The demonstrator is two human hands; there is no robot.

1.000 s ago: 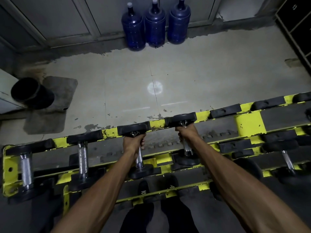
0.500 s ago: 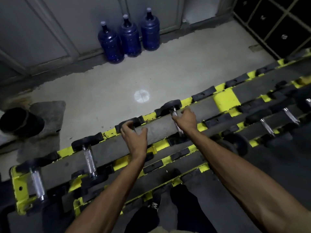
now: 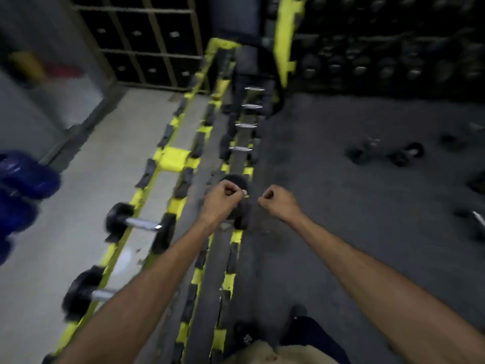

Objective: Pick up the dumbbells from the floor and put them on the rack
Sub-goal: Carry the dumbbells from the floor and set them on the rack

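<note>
Both hands have left the rack (image 3: 172, 158) and my view swings right. My left hand (image 3: 223, 199) and right hand (image 3: 279, 200) are curled, holding nothing. The floor dumbbells (image 3: 405, 153) lie well apart to the right, perhaps two in this blur. A hasty, off-centre grab may let one tip and drop.

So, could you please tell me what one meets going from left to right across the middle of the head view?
Blue water bottles → racked dumbbell → left hand → right hand → dumbbell on the floor.
</note>
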